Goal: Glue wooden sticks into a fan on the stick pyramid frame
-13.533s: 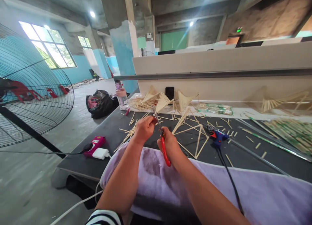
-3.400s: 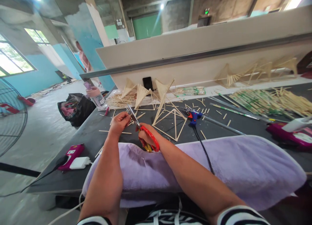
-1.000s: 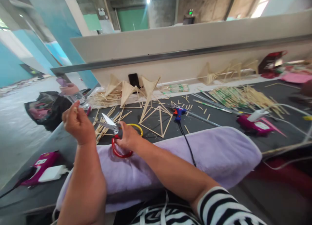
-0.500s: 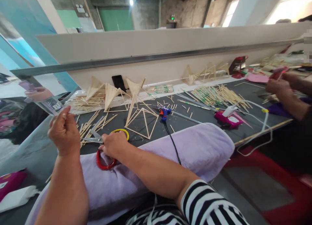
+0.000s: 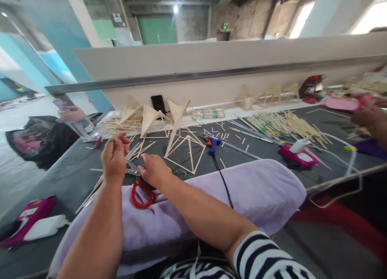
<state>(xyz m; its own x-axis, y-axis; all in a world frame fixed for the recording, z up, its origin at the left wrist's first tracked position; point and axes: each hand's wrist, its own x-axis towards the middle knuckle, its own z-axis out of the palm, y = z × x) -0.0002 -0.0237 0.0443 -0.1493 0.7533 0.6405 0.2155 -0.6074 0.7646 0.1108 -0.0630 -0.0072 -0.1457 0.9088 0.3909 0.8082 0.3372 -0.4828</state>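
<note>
My left hand (image 5: pixel 115 154) is raised over the near left of the table, its fingers pinched together. What they hold, if anything, is too small to make out. Just right of it, my right hand (image 5: pixel 155 171) hovers over the scissors, thumb and fingers slightly apart. The scissors (image 5: pixel 142 194) lie with their red handle on the lilac towel (image 5: pixel 229 186); my right hand partly covers the yellow handle, and the blades point left. Beyond my hands stands a thin-stick frame (image 5: pixel 190 154) of triangles, with a blue glue gun (image 5: pixel 213 142) to its right.
Loose sticks (image 5: pixel 139 150) lie behind my hands, and a stick bundle (image 5: pixel 272 123) sits farther right. Fan-shaped stick models (image 5: pixel 151 117), a phone (image 5: pixel 158 104) and a bottle (image 5: pixel 75 119) line the back. Magenta power strips (image 5: pixel 298 156) flank me. A co-worker's hand (image 5: pixel 370 115) is at right.
The view has shifted a little left. My left hand has come right, close to my right hand. My right hand has lifted slightly off the scissors, which stay in place on the towel.
</note>
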